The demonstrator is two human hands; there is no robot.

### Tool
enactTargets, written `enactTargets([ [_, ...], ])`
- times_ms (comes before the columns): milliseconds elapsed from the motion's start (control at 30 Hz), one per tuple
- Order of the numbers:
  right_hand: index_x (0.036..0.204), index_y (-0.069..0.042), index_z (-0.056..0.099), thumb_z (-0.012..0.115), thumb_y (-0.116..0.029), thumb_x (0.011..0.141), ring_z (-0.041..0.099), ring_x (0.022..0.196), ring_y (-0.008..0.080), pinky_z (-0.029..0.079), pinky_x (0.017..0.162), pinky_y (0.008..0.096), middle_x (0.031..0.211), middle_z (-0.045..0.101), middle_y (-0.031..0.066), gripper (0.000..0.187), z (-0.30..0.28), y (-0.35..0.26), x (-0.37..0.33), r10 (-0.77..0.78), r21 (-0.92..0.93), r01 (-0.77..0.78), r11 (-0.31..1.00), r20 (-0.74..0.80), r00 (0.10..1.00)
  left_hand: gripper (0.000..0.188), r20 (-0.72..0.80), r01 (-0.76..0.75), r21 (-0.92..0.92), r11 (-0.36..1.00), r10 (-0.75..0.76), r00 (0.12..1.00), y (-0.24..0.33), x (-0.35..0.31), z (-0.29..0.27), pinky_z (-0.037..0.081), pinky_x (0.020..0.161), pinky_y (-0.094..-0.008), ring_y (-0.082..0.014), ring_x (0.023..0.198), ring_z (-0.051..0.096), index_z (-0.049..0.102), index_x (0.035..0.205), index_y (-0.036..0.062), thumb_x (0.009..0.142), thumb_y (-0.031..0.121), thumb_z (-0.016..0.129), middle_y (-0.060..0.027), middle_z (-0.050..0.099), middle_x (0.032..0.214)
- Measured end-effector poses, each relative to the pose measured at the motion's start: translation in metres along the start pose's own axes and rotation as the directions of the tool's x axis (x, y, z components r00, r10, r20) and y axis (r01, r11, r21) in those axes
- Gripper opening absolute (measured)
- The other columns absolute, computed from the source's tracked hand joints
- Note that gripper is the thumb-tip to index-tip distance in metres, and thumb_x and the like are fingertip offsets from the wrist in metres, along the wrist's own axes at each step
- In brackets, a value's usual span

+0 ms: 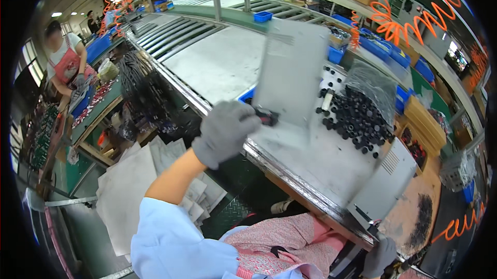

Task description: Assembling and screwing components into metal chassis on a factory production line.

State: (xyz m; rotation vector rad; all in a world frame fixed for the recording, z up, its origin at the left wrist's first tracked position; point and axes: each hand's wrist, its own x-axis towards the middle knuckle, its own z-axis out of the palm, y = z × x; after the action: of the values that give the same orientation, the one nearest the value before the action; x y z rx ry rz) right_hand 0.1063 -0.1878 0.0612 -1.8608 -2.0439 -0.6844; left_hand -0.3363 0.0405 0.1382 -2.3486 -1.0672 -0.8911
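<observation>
- A flat grey metal panel [292, 72] is held upright and slightly blurred above the workbench [331, 175], at the near edge of the roller conveyor [207, 46].
- The left hand [225, 131], in a grey glove, is closed around a small dark tool or handle [266, 118] at the panel's lower edge; whether the panel itself is pinched there cannot be told.
- The right hand [380, 255], also gloved, is seen at the lower right below the bench edge, beside a light grey box [385, 180] with vent slots; whether its fingers are spread or closed cannot be told.
- A heap of small black cylinders [360, 118] lies on the bench just right of the panel, partly under a clear plastic bag [370, 84].
- Blue bins [385, 51] and orange coiled hoses [409, 22] are ranged behind the bench; another person in a red apron [67, 64] works at a bench on the far left.
- The step in hand is judged to be the lifting or turning of the panel at the bench.
- The next move is judged to call for a steady grip at the lower edge, so that the panel is kept clear of the cylinders.
</observation>
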Motion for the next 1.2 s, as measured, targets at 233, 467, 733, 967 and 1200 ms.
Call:
enactTargets([
  [233, 0.085, -0.011, 0.06, 0.064, -0.009, 0.08, 0.055, 0.064, 0.029, 0.044, 0.058, 0.0403, 0.068, 0.054, 0.0087, 0.006, -0.013, -0.012, 0.039, -0.029, -0.027, 0.027, 0.999, -0.064, 0.998, 0.009, 0.165, 0.035, 0.42, 0.907, -0.114, 0.98, -0.2, -0.003, 0.04, 0.043, 0.078, -0.0379, -0.0219, 0.085, 0.058, 0.067, 0.08, 0.0181, 0.073, 0.015, 0.063, -0.0012, 0.061, 0.085],
  [467, 0.084, -0.009, 0.058, 0.059, 0.003, 0.067, 0.052, 0.062, 0.0284, 0.043, 0.057, 0.0401, 0.067, 0.05, 0.0088, 0.021, -0.03, -0.044, 0.077, -0.15, 0.061, 0.156, 0.986, -0.092, 0.984, 0.026, 0.034, 0.419, 0.487, 0.766, -0.496, 0.868, -0.292, 0.011, 0.081, 0.041, 0.091, -0.0425, -0.0274, 0.108, 0.055, 0.067, 0.098, 0.0138, 0.077, 0.029, 0.066, -0.009, 0.062, 0.111],
  [733, 0.09, -0.004, 0.058, 0.058, -0.005, 0.069, 0.059, 0.075, 0.0275, 0.046, 0.065, 0.0385, 0.084, 0.059, 0.0106, 0.021, -0.007, -0.077, 0.14, -0.348, 0.168, 0.358, 0.919, -0.084, 0.934, 0.048, 0.054, 0.002, -0.774, 0.633, 0.062, 0.997, -0.062, 0.071, 0.076, 0.049, 0.087, -0.0308, -0.0226, 0.105, 0.06, 0.052, 0.125, 0.005, 0.08, 0.006, 0.066, -0.0129, 0.057, 0.12],
  [967, 0.095, 0.001, 0.059, 0.058, 0.0, 0.075, 0.062, 0.083, 0.0295, 0.048, 0.073, 0.0388, 0.093, 0.062, 0.0147, 0.02, -0.016, -0.153, 0.253, -0.43, 0.041, 0.525, 0.85, -0.522, 0.737, 0.027, -0.307, -0.422, -0.256, 0.87, 0.34, 0.889, 0.01, 0.067, 0.015, 0.051, 0.067, -0.0314, -0.0219, 0.081, 0.062, 0.063, 0.1, 0.0136, 0.073, 0.018, 0.063, -0.003, 0.061, 0.09],
  [1200, 0.107, -0.001, 0.055, 0.055, -0.013, 0.076, 0.059, 0.095, 0.0297, 0.046, 0.085, 0.0425, 0.101, 0.059, 0.0151, 0.032, 0.031, -0.172, 0.235, -0.51, 0.204, 0.591, 0.78, -0.338, 0.791, 0.03, -0.179, 0.044, -0.345, 0.938, -0.112, 0.978, -0.169, 0.068, 0.072, 0.052, 0.068, -0.0268, -0.0162, 0.078, 0.064, 0.065, 0.099, 0.0097, 0.071, 0.006, 0.076, -0.0059, 0.063, 0.094],
])
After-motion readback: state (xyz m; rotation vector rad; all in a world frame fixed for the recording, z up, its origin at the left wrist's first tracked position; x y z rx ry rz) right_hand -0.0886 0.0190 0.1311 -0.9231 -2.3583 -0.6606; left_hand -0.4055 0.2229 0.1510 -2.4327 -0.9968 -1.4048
